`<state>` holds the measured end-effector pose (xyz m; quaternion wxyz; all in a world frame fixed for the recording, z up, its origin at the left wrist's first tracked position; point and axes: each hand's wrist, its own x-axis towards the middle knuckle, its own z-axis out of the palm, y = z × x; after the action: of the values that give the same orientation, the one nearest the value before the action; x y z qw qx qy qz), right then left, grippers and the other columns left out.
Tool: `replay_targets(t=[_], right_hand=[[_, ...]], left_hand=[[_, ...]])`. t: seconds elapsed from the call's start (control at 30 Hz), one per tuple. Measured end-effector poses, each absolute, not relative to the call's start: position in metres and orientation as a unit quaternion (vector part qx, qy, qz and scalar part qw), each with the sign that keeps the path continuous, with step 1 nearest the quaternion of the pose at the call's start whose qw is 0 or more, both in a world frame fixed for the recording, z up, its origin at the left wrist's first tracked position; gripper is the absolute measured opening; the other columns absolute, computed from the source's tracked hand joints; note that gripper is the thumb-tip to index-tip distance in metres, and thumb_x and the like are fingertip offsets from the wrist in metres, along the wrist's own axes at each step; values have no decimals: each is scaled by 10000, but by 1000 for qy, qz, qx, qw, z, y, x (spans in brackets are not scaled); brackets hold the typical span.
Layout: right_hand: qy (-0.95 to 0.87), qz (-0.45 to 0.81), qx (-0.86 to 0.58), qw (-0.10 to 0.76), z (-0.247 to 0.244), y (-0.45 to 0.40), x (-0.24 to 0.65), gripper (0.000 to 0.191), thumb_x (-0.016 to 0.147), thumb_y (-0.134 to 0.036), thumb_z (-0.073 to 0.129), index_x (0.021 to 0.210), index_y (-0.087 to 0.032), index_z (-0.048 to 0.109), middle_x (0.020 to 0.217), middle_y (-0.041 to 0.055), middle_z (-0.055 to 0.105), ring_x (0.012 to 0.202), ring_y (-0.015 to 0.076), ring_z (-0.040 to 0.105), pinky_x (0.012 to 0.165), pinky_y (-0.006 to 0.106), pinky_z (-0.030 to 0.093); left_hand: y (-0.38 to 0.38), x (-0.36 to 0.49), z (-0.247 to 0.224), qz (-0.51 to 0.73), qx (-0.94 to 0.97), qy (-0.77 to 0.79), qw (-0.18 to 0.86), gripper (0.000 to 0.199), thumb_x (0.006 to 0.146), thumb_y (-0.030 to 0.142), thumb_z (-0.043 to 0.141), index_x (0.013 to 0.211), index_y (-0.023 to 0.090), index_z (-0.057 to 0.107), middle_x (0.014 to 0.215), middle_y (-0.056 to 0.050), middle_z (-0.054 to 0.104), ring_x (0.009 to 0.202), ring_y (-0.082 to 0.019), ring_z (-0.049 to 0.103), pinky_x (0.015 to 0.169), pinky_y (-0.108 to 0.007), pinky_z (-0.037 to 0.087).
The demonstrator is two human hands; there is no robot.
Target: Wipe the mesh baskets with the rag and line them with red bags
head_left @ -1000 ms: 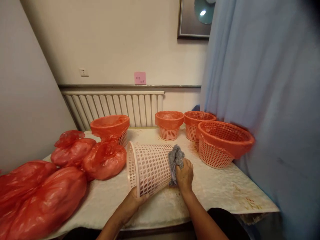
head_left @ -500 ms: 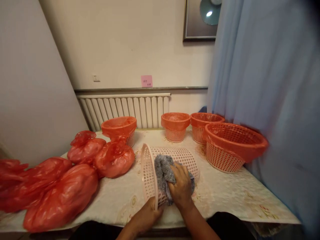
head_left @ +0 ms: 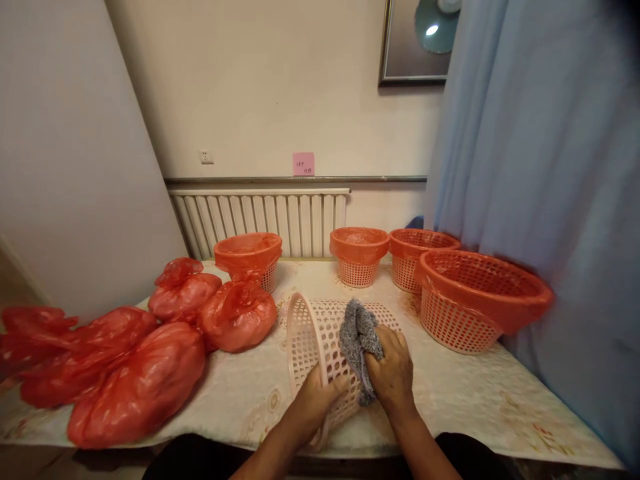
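Note:
A pale pink perforated plastic basket (head_left: 332,327) lies on its side on the table, its mouth facing left. My left hand (head_left: 316,400) grips the near part of the basket's rim, thumb on the outside and the other fingers inside the mouth. In my right hand (head_left: 393,367) is a bunched grey cloth (head_left: 358,337), pressed against the basket's outer wall. The fingers of that hand are wrapped round the cloth, and part of it hangs down the near side.
Several tied red plastic bags (head_left: 145,387) lie at the left. A red-lined basket (head_left: 249,253) stands behind them. Three more lined baskets (head_left: 463,320) stand at the back and right, near a blue curtain (head_left: 530,167). A floral cloth (head_left: 240,393) covers the table; a radiator (head_left: 270,223) is behind.
My right hand and the grey cloth have moved right along the basket wall. My left hand has shifted up the rim, its thumb now over the outside. The view has turned slightly left.

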<state>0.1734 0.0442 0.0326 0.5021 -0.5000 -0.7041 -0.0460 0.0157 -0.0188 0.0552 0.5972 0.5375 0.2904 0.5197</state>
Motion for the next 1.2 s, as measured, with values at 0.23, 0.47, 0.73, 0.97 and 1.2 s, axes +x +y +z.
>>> replay_targets(t=[0.23, 0.47, 0.73, 0.97, 1.2], right_hand=[[-663, -52, -573, 479, 16, 78, 206, 236, 762, -166, 482, 957, -187, 614, 1011, 85, 632, 922, 245, 490, 833, 360, 408], [-550, -13, -667, 503, 0, 93, 205, 245, 774, -243, 479, 949, -154, 625, 963, 130, 645, 887, 269, 539, 809, 391, 428], [-744, -65, -388, 541, 19, 14, 119, 432, 683, -118, 483, 1092, -170, 612, 1182, 114, 591, 1015, 276, 501, 915, 439, 422], [-736, -70, -423, 524, 30, 42, 153, 406, 748, -128, 474, 1127, -169, 613, 1157, 105, 612, 1059, 269, 498, 938, 417, 402], [-562, -42, -654, 505, 18, 92, 222, 234, 760, -201, 474, 926, -174, 638, 959, 93, 659, 884, 244, 520, 832, 360, 399]], left_hand=[[-8, -5, 42, 522, 518, 381, 560, 516, 759, 323, 686, 1223, 112, 605, 1256, -139, 656, 1226, -320, 549, 1116, -479, 334], [-3, -24, 41, 466, 577, 394, 543, 486, 777, 292, 644, 1233, 128, 620, 1309, -111, 631, 1266, -295, 516, 1134, -446, 311], [-5, -25, 21, 395, 652, 411, 499, 360, 831, 324, 620, 1148, 161, 672, 1212, -67, 689, 1180, -301, 562, 1087, -438, 368], [-25, -33, -3, 324, 683, 474, 451, 375, 857, 310, 551, 1197, 196, 660, 1247, -70, 667, 1211, -307, 530, 1134, -469, 288], [-30, -34, -5, 290, 684, 484, 463, 450, 776, 285, 645, 1217, 197, 657, 1307, -92, 634, 1270, -327, 494, 1150, -495, 254]])
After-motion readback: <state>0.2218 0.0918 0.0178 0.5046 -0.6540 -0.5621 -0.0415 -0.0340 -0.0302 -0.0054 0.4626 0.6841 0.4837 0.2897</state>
